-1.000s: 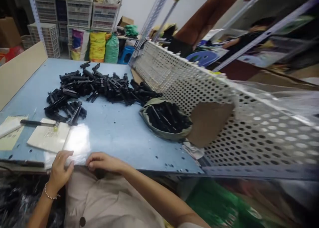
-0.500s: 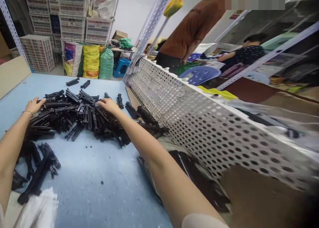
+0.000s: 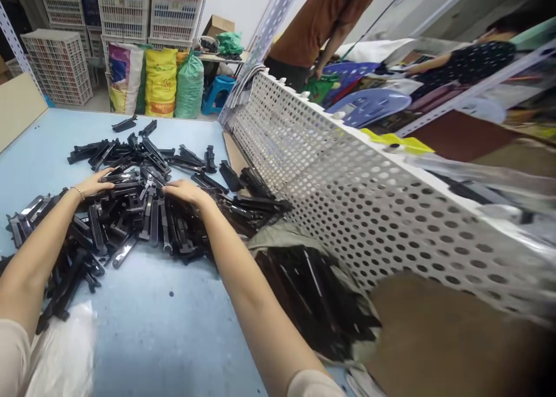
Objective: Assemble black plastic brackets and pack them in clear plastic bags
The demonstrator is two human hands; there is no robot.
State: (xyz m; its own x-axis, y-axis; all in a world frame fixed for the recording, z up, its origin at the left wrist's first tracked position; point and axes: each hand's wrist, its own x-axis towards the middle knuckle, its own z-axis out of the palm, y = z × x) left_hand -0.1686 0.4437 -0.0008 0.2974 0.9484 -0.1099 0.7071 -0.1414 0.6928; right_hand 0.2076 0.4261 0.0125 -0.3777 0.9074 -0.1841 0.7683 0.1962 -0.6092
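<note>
A heap of long black plastic parts (image 3: 154,214) lies across the light blue table. At the heap's left side, my left hand (image 3: 96,184) rests against the parts with thumb and fingers apart; a bracelet is on that wrist. My right hand (image 3: 185,191) lies over the right of the heap, fingers stretched toward the left. The heap partly hides the undersides of both hands, and I see no part lifted by either. More black parts (image 3: 73,278) lie in a cluster under my left forearm.
An open sack (image 3: 319,293) of black parts is right of my right forearm. A white perforated panel (image 3: 347,194) borders the table's right side. White plastic (image 3: 65,350) lies at the near left. Beyond stand full sacks (image 3: 161,84) and stacked crates (image 3: 121,9). Two people are past the panel.
My left hand has moved right, inward over the heap, closer to my right hand. Parts around the heap have shifted, and more show at the left. The view has tilted down.
</note>
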